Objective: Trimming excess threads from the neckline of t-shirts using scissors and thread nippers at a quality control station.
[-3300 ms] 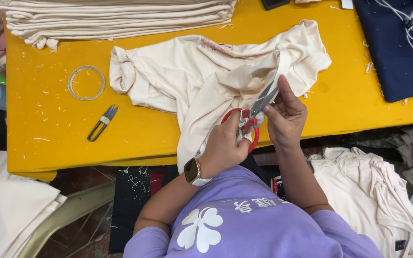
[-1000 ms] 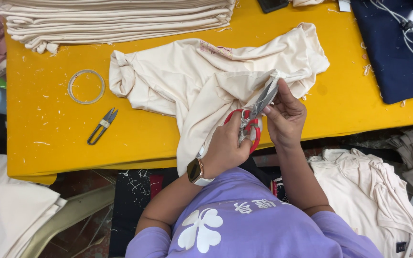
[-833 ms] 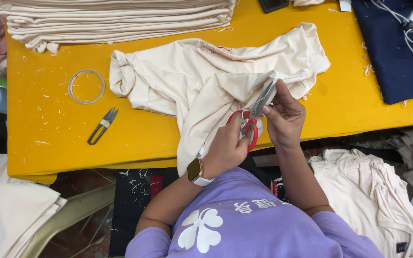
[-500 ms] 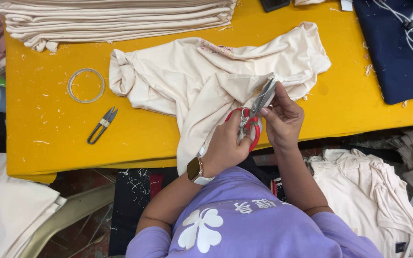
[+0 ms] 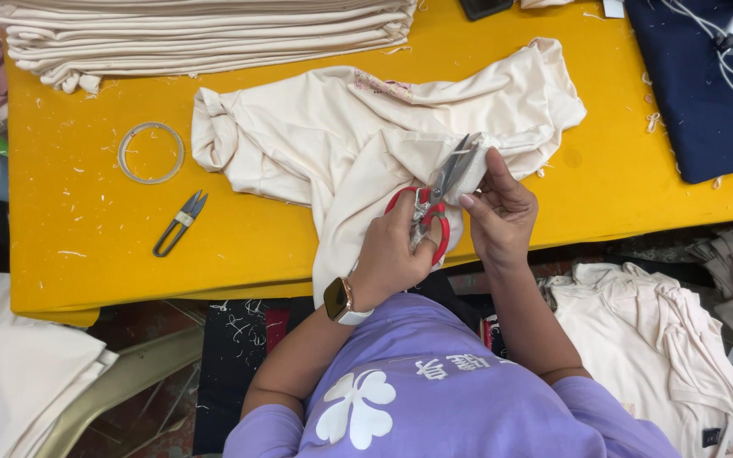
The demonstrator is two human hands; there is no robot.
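A bright yellow worktop [image 5: 86, 246] carries the goods, its surface flecked with pale thread clippings. Along its far edge lies a tall stack of folded cream fabric pieces [image 5: 205, 34]. A crumpled cream garment [image 5: 341, 136] sprawls over the middle and hangs over the near edge. Left of it lie a clear tape ring [image 5: 151, 153] and, nearer the edge, small metal thread snips [image 5: 180, 223]. A folded navy cloth [image 5: 693, 93] covers the right end, with white cables [image 5: 727, 51] on top.
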